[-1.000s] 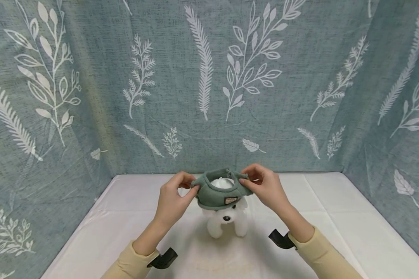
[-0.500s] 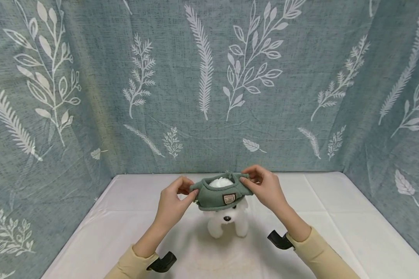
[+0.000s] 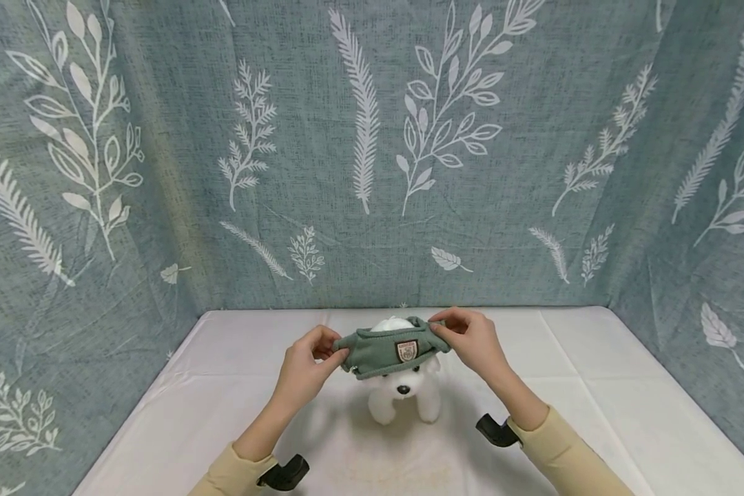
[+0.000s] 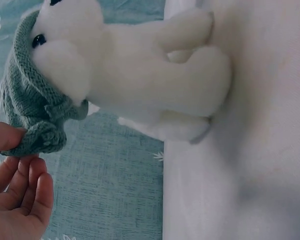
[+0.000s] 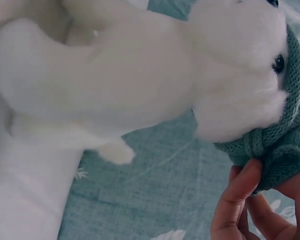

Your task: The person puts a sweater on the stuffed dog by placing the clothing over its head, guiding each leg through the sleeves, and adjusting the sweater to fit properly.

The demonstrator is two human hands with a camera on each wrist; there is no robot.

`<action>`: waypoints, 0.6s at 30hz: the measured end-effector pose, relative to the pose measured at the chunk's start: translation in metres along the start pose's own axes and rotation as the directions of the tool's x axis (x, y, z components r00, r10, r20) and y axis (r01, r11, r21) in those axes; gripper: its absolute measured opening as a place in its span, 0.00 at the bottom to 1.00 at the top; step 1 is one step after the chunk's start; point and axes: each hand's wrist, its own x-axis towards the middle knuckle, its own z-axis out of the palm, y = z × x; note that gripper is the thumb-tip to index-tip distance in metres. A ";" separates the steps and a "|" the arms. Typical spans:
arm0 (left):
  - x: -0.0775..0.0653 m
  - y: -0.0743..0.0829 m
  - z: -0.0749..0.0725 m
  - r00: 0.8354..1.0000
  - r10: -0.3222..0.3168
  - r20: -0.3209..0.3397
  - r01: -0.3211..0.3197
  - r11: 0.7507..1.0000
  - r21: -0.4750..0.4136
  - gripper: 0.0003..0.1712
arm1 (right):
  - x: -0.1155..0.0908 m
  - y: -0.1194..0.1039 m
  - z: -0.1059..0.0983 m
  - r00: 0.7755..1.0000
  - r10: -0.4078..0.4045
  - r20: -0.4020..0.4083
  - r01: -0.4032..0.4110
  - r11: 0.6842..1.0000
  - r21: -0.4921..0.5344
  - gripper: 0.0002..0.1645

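A white plush dog (image 3: 381, 405) stands on the white cloth, facing me. A small green knit sweater (image 3: 375, 356) with a shield-shaped patch (image 3: 407, 351) sits round the top of its head, and white fur shows through the upper opening. My left hand (image 3: 308, 362) pinches the sweater's left end between thumb and fingers; my right hand (image 3: 476, 343) pinches the right end. In the left wrist view the knit edge (image 4: 27, 65) lies just above the dog's eye (image 4: 38, 40). The right wrist view shows the knit bunched at my right fingertips (image 5: 250, 172).
The white cloth-covered table (image 3: 223, 399) spreads round the dog. Blue-green curtains (image 3: 322, 138) with white leaf prints close off the back and both sides. Black wrist mounts (image 3: 285, 473) stick out from both cuffs.
Both hands have come down slightly with the sweater. Its front has tilted so the patch faces me more fully, and the upper opening looks narrower. The dog stays in place.
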 end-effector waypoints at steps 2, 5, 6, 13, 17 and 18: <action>0.000 -0.001 0.000 1.000 -0.012 0.010 0.012 1.000 -0.005 0.07 | 0.000 0.003 0.000 1.000 0.013 0.000 -0.013 1.000 -0.003 0.06; -0.001 -0.004 0.000 0.999 -0.032 0.029 0.032 0.999 -0.004 0.07 | -0.001 0.005 0.001 0.999 0.032 0.002 -0.032 0.999 0.008 0.06; -0.002 -0.004 0.000 0.999 -0.037 0.038 0.037 0.999 -0.004 0.08 | -0.002 0.005 0.001 0.999 0.037 0.001 -0.037 0.999 0.017 0.06; -0.010 0.002 -0.003 0.999 0.003 0.046 -0.002 0.999 -0.034 0.07 | -0.010 -0.001 -0.002 1.000 0.015 -0.022 -0.013 0.995 0.102 0.12; -0.013 0.005 -0.004 0.999 0.043 0.033 -0.042 0.999 -0.027 0.06 | -0.014 -0.006 -0.005 1.000 0.024 0.001 -0.024 0.991 0.135 0.18; -0.012 0.000 -0.003 0.998 0.056 0.033 -0.055 0.998 -0.029 0.06 | -0.015 -0.006 -0.006 0.999 0.030 0.012 -0.032 0.989 0.146 0.19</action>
